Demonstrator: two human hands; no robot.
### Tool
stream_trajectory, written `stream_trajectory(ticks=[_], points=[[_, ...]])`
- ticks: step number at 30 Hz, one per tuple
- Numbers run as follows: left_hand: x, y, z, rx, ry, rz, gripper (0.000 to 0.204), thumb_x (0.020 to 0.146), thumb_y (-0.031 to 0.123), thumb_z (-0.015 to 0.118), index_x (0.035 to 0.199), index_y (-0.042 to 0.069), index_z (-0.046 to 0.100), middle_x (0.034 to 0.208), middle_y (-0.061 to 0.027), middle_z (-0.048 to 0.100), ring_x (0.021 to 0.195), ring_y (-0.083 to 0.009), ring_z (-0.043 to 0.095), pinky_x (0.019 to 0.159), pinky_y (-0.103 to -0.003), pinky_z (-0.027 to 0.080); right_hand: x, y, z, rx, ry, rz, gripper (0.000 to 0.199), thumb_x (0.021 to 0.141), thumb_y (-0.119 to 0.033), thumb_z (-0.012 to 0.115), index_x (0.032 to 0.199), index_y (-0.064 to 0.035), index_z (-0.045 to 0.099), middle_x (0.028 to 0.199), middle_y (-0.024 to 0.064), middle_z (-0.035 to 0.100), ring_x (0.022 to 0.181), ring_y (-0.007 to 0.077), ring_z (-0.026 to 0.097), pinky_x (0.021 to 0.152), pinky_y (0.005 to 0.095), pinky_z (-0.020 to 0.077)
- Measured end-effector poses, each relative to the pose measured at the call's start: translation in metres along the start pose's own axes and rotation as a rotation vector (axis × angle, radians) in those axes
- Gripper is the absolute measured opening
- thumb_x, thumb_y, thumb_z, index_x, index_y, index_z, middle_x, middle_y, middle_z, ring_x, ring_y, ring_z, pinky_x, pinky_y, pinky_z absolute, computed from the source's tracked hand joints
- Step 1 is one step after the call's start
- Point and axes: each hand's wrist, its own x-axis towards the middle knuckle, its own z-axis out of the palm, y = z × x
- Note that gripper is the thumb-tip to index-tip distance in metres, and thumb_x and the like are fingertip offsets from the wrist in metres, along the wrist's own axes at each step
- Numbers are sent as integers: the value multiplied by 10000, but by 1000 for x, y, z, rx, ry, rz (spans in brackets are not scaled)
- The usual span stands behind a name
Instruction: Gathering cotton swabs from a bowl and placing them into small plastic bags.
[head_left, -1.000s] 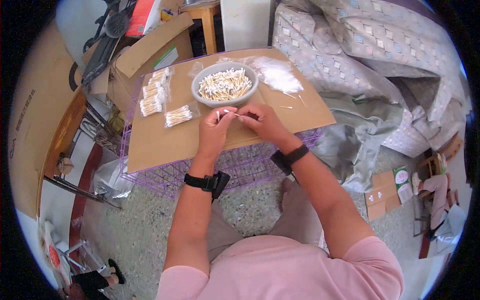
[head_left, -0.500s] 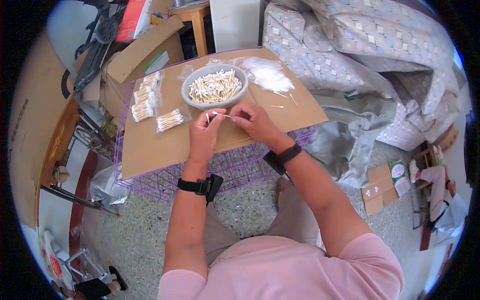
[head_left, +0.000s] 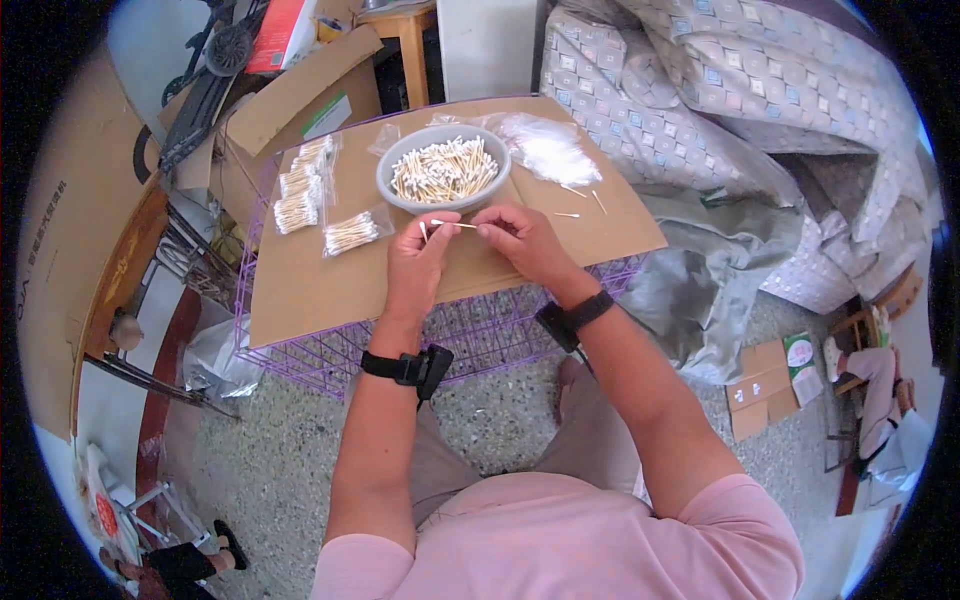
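Speckled stone floor (head_left: pixel 280 470), cluttered workroom. Landmark: flat brown cardboard sheet (head_left: pixel 320 290) laid over a purple wire cage (head_left: pixel 330 355).

Left of the sheet: stacked cardboard boxes (head_left: pixel 270 110), dull and creased, leaning against a dark frame.

On the sheet's left part: clear packets (head_left: pixel 300 185) of swabs in a short column, glossy plastic; one more packet (head_left: pixel 350 232) lies apart, nearer the hands.

Sheet centre, far edge: round grey bowl (head_left: pixel 395 190), smooth rim, heaped with loose pale swabs (head_left: pixel 445 168), thin sticks with white tips.

Just below the bowl: left hand (head_left: pixel 420 265), fingers curled, pinching one end of a single swab (head_left: pixel 452 224). Right hand (head_left: pixel 525 240) pinches the other end. Hands close together, fingertips nearly meeting, the stick horizontal between them, just clear of the bowl's near rim. Dark bands on both wrists.

Right of the bowl: crumpled clear bags (head_left: pixel 545 150), filmy; a few stray swabs (head_left: pixel 580 200) lie on the sheet beside them.

Right of the sheet: quilted fabric (head_left: pixel 700 90) with square pattern, piled softly; grey cloth (head_left: pixel 700 280) slumped below it.
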Motion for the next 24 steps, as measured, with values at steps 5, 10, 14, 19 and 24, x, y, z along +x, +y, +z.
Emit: stream_trajectory(ticks=[5,10,14,19,24], points=[[0,0,1,87,-43,1,153,926,141,584,1034,70,666,829,61,602,563,14,369,466,-157,282,-1,-2,1,31,-7,30,97,835,-101,657,891,-29,623,790,23,602,728,92,546,650,255,453],[1,-3,3,104,-42,20,174,926,169,586,1047,74,666,828,60,600,569,10,369,470,-166,287,0,1,0,34,-2,5,92,832,-97,657,855,-27,603,770,19,577,700,95,525,635,259,448],[-1,8,11,239,-35,-25,242,954,250,534,1059,74,663,821,50,597,567,1,369,472,-173,289,2,9,-4,6,53,-49,69,835,-88,641,858,-44,593,787,-6,561,706,73,510,636,242,441],[-5,13,9,244,-4,-63,273,959,251,515,1067,43,655,825,35,600,568,-1,357,472,-177,277,2,6,3,53,57,-122,67,844,-82,635,876,-59,581,805,-37,550,744,36,496,654,210,429],[4,-4,11,450,-73,161,217,923,176,565,1004,7,675,816,11,609,689,-78,523,638,-237,433,2,8,-11,388,50,10,73,865,-104,631,906,-64,585,814,-37,568,754,43,527,668,216,451]])
